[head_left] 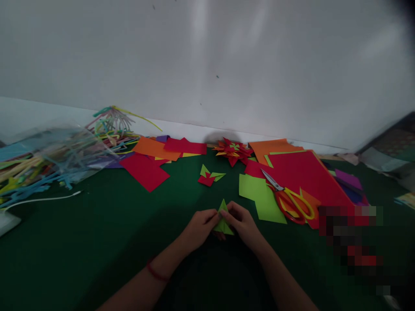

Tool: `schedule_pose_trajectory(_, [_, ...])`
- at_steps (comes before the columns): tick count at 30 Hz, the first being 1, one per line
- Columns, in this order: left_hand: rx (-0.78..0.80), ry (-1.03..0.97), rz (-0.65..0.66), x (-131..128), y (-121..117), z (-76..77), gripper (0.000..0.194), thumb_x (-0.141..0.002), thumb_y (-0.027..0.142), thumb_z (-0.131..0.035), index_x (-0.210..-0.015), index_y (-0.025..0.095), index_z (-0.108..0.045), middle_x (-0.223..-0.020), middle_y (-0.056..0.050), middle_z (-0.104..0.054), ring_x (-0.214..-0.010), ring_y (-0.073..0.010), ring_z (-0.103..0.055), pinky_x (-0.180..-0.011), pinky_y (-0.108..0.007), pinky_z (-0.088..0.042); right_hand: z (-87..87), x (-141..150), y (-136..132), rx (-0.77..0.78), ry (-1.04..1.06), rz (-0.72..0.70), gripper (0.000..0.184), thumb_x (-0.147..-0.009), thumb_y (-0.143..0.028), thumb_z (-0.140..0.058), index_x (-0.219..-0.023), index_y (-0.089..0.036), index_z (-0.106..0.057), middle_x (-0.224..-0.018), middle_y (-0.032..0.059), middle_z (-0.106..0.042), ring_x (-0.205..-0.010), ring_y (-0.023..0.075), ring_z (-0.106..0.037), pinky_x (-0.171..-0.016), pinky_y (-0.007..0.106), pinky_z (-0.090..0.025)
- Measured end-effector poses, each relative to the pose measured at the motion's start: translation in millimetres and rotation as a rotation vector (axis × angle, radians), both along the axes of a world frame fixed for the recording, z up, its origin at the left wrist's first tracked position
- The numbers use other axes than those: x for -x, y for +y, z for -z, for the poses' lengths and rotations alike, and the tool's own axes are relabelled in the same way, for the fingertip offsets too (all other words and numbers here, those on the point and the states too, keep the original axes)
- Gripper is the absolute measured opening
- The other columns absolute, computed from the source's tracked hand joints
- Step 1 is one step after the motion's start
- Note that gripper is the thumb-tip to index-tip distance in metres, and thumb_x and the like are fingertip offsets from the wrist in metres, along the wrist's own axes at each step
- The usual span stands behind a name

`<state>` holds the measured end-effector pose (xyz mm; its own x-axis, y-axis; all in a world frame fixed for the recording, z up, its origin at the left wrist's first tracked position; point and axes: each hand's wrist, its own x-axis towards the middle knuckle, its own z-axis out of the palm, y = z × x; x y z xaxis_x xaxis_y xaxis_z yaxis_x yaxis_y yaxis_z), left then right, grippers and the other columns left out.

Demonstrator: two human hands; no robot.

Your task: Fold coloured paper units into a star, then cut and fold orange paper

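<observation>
Between my two hands is a folded piece of light green paper (223, 227), creased into a pointed triangle with its tip away from me. My left hand (201, 225) pinches its left side between thumb and fingers. On the right side, my right hand (242, 220) grips it with the thumb pressed on the front. Just beyond the hands lies a small folded red and green paper piece (209, 179). Light green paper sheets (267, 205) rest to the right of my right hand, partly under scissors (293, 201) with red and yellow handles.
A red and orange folded paper flower (232, 151) sits by the wall. Red sheets (301, 172) are stacked at right, red and orange sheets (145, 170) at left. Pipe cleaners and a clear plastic bag (81, 149) lie far left, near a white cable (45, 199). A blurred patch covers the right.
</observation>
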<state>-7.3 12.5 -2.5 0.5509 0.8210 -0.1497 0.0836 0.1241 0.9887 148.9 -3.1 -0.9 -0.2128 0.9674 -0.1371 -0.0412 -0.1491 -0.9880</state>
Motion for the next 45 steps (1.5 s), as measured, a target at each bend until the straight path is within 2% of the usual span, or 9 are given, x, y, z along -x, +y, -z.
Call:
schedule_pose_trajectory(4, [-0.107,0.069,-0.106,2.2,1.5,-1.9,0.040,-0.089,0.042,-0.030,-0.081,0.015,-0.058,-0.067,-0.004,-0.063,-0.062,-0.0161,-0.061,-0.060,-0.027,-0.047,-0.6,-7.0,5.3,0.049,0.124,0.160,0.022,-0.076,-0.040,-0.061,-0.074,-0.020,-0.051,-0.061,-0.0056,-0.051,-0.048,0.0079,-0.046,-0.042,0.019,-0.034])
schedule_pose_trajectory(9, [-0.520,0.433,-0.401,16.8,14.0,3.6,0.022,-0.085,0.032,-0.044,-0.085,0.020,-0.062,-0.088,-0.004,-0.060,-0.081,-0.0178,-0.058,-0.070,-0.028,-0.045,-6.2,-18.9,9.4,0.068,0.197,0.349,0.030,-0.070,-0.043,-0.065,-0.086,-0.021,-0.053,-0.063,-0.0037,-0.058,-0.046,0.0096,-0.048,-0.037,0.020,-0.031])
schedule_pose_trajectory(16, [-0.459,0.611,-0.674,25.2,81.1,7.1,0.042,-0.075,0.035,-0.059,-0.109,0.011,-0.052,-0.106,-0.013,-0.055,-0.094,-0.0221,-0.056,-0.075,-0.030,-0.045,-7.4,-24.1,12.2,-0.008,0.275,0.478,0.039,-0.057,-0.042,-0.075,-0.076,-0.020,-0.050,-0.068,-0.0008,-0.062,-0.055,0.0136,-0.057,-0.041,0.021,-0.037])
schedule_pose_trajectory(24, [-0.398,0.652,-0.537,-2.1,125.5,7.5,0.073,-0.053,0.023,-0.078,-0.118,0.012,-0.048,-0.097,-0.010,-0.063,-0.094,-0.0243,-0.056,-0.075,-0.027,-0.040,-2.7,-31.0,14.4,-0.025,0.260,0.457,0.034,-0.061,-0.042,-0.072,-0.079,-0.020,-0.054,-0.054,-0.0075,-0.048,-0.042,0.0067,-0.041,-0.035,0.018,-0.028])
schedule_pose_trajectory(27, [-0.359,0.617,-0.506,-4.8,122.5,11.2,0.061,-0.054,0.021,-0.076,-0.110,0.013,-0.053,-0.088,-0.007,-0.064,-0.085,-0.0219,-0.059,-0.068,-0.025,-0.041,-1.9,-31.9,15.2,-0.045,0.252,0.458,0.034,-0.060,-0.043,-0.072,-0.077,-0.019,-0.054,-0.056,-0.0057,-0.052,-0.044,0.0076,-0.044,-0.037,0.019,-0.031])
schedule_pose_trajectory(32, [-0.251,0.446,-0.424,0.4,109.0,6.7,0.021,-0.054,0.024,-0.074,-0.066,0.016,-0.059,-0.055,0.003,-0.059,-0.062,-0.0177,-0.061,-0.057,-0.024,-0.045,0.9,-29.5,14.7,-0.078,0.227,0.469,0.034,-0.059,-0.040,-0.073,-0.076,-0.019,-0.052,-0.070,-0.0006,-0.063,-0.056,0.0126,-0.056,-0.043,0.022,-0.039])
schedule_pose_trajectory(37, [-0.126,0.128,-0.403,-1.8,88.6,-12.8,0.017,-0.068,0.028,-0.066,-0.068,0.014,-0.055,-0.061,-0.002,-0.064,-0.062,-0.0173,-0.066,-0.059,-0.027,-0.052,2.5,-21.1,14.4,-0.107,0.190,0.481,0.036,-0.062,-0.046,-0.069,-0.076,-0.020,-0.049,-0.079,0.0038,-0.067,-0.070,0.0195,-0.064,-0.048,0.024,-0.045])
schedule_pose_trajectory(41, [-0.077,-0.057,-0.393,-0.4,79.6,-39.4,0.017,-0.068,0.027,-0.066,-0.073,0.014,-0.055,-0.071,-0.006,-0.069,-0.067,-0.0210,-0.067,-0.062,-0.032,-0.054,-21.5,-16.5,19.2,-0.129,0.134,0.477,0.041,-0.063,-0.048,-0.067,-0.085,-0.020,-0.048,-0.073,0.0063,-0.070,-0.062,0.0208,-0.065,-0.047,0.027,-0.046])
schedule_pose_trajectory(45, [-0.091,-0.160,-0.364,8.3,70.9,-71.6,0.017,-0.073,0.025,-0.060,-0.085,0.014,-0.056,-0.080,-0.007,-0.070,-0.073,-0.0220,-0.068,-0.064,-0.032,-0.054,-71.1,-14.9,24.4,-0.256,0.043,0.430,0.032,-0.070,-0.046,-0.062,-0.084,-0.020,-0.050,-0.080,0.0068,-0.071,-0.070,0.0196,-0.065,-0.050,0.024,-0.045])
